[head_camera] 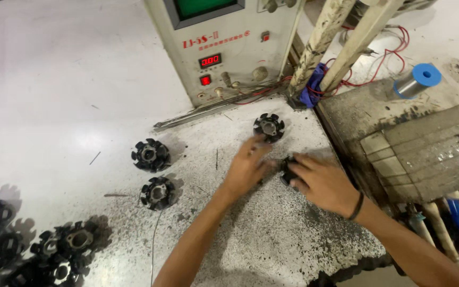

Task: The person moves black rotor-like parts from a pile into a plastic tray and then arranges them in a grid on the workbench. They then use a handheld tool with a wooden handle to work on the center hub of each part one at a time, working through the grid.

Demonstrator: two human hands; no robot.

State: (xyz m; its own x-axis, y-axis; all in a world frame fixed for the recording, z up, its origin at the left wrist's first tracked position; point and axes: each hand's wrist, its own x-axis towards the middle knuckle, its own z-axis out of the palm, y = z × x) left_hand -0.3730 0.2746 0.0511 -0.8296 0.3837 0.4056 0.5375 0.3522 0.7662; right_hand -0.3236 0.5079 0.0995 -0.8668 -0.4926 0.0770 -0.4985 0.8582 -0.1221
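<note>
Both arms reach in below grey tester box [224, 48] — right hand [322, 183] fingers curled on black toothed core [288, 169]; left hand [248, 165] flat, fingers apart, touching it.

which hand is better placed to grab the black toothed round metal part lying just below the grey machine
Left. The left hand has its fingertips almost at the black toothed round metal part, with nothing visibly held. The right hand sits farther off and already covers another black part.

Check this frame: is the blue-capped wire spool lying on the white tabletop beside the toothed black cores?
No, the wire spool lies on the grey block surface at the right, apart from the black cores on the white tabletop.
</note>
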